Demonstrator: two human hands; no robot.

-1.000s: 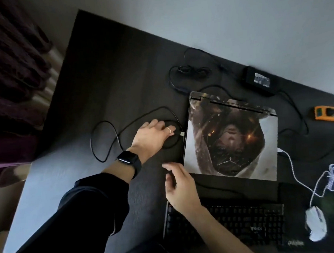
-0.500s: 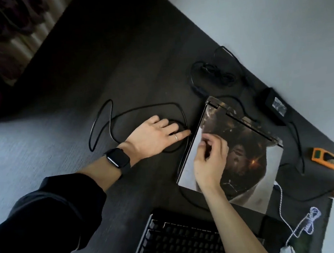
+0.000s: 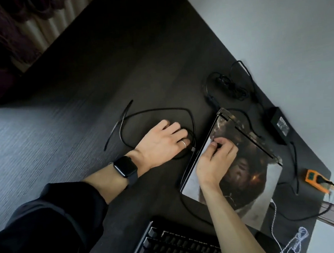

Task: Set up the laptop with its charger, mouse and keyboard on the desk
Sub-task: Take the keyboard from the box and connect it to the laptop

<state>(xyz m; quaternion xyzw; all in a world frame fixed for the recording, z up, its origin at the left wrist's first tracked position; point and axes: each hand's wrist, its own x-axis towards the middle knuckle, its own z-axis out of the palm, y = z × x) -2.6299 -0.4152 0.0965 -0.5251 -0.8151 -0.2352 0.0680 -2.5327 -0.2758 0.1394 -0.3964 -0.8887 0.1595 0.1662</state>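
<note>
The closed laptop [image 3: 249,182], its lid covered by a printed picture, lies on the dark desk [image 3: 83,132]. My left hand [image 3: 161,144] lies just left of it, fingers curled over a looped black USB cable [image 3: 155,111]. The cable's plug [image 3: 192,149] sits right at the laptop's left edge. My right hand [image 3: 216,159] rests on the lid near that edge with fingertips bunched together. The black keyboard [image 3: 180,246] is at the bottom. The charger brick [image 3: 279,125] and its coiled lead [image 3: 228,84] lie behind the laptop. The mouse is out of view.
A white braided mouse cable [image 3: 276,225] runs from the laptop's right side to a bundle at the bottom right. An orange device [image 3: 314,179] sits at the desk's right end. The wall runs along the far edge, and a radiator [image 3: 42,30] is at the upper left.
My right hand left the keyboard and moved up onto the laptop lid near its left edge. My left hand stayed on the cable, with the plug by the laptop's side. The view swung left.
</note>
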